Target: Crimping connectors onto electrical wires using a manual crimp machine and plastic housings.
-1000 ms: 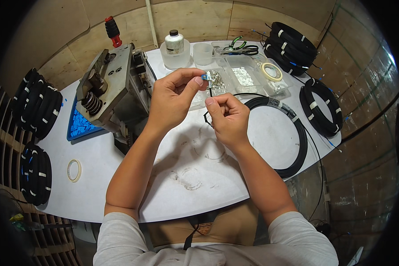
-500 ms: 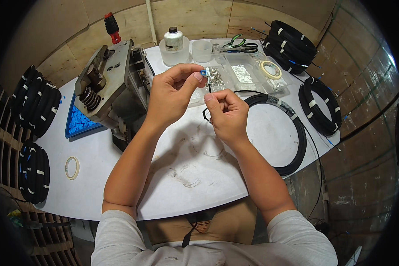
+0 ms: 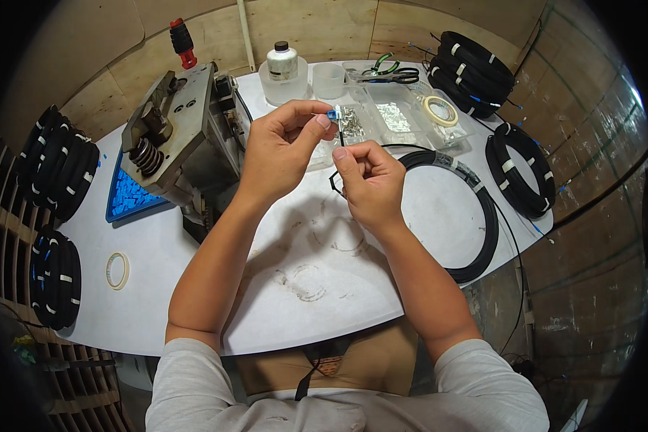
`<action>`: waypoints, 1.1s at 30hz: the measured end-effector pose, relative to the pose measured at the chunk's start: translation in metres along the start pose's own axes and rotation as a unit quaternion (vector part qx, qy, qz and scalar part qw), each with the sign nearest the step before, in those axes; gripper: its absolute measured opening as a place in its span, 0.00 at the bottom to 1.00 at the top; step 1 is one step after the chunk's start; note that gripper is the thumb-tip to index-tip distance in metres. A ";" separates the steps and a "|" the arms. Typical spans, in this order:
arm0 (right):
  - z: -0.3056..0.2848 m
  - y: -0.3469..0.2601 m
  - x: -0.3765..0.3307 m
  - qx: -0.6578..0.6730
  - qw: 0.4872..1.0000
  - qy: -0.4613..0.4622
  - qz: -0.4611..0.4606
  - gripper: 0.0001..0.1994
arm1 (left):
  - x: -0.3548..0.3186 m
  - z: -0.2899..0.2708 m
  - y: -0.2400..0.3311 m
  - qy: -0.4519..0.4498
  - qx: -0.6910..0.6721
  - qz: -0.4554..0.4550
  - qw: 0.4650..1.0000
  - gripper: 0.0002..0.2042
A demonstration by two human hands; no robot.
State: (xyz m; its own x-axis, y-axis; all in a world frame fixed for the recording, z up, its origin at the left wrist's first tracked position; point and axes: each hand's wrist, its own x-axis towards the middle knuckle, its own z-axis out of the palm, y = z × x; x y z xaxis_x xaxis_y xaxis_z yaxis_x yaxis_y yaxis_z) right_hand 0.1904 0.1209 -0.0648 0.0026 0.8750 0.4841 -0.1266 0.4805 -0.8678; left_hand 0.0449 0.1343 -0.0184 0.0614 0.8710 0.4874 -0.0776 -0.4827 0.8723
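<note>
My left hand point(image 3: 284, 147) pinches a small blue connector point(image 3: 332, 115) between thumb and forefinger; a white part sits at its right side. From there a thin black cable point(image 3: 342, 137) runs down into my right hand point(image 3: 371, 180), whose fingers are closed round it. A short bent loop of the cable shows just left of the right hand. On the table to the right lies a large coil of black cable point(image 3: 491, 237), and a strand leads from my right hand toward it. Both hands hover over the middle of the white table point(image 3: 317, 288).
At left stands a metal press point(image 3: 187, 137), beside a blue tray point(image 3: 140, 210) of small blue pieces. Farther back are a bottle point(image 3: 282, 65), clear boxes of small parts point(image 3: 392, 119), scissors point(image 3: 403, 75) and a tape roll point(image 3: 439, 111). Bundled cable coils point(image 3: 471, 75) line both sides.
Almost nothing differs. The blue connector and my left fingertips have shifted very slightly right and up, and both hands keep their hold.
</note>
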 end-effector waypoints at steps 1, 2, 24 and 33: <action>0.000 0.000 0.000 0.003 1.000 0.000 0.000 0.07 | 0.000 0.000 0.000 0.000 0.001 0.001 1.000 0.08; 0.000 0.000 0.000 0.004 1.000 -0.001 0.000 0.07 | 0.000 0.000 0.000 0.000 -0.003 -0.001 1.000 0.08; 0.001 -0.001 -0.001 -0.004 1.000 0.006 -0.003 0.07 | 0.000 0.000 0.001 0.001 0.006 0.001 1.000 0.09; 0.001 -0.001 -0.001 -0.002 1.000 0.006 -0.002 0.07 | -0.001 0.000 0.002 0.003 -0.002 0.005 1.000 0.09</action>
State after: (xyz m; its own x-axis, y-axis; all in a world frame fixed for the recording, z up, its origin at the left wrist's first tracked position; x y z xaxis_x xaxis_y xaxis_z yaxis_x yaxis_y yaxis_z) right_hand 0.1897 0.1198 -0.0642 0.0159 0.8742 0.4854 -0.1228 0.4835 -0.8667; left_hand 0.0447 0.1328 -0.0174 0.0540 0.8666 0.4961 -0.0816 -0.4914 0.8671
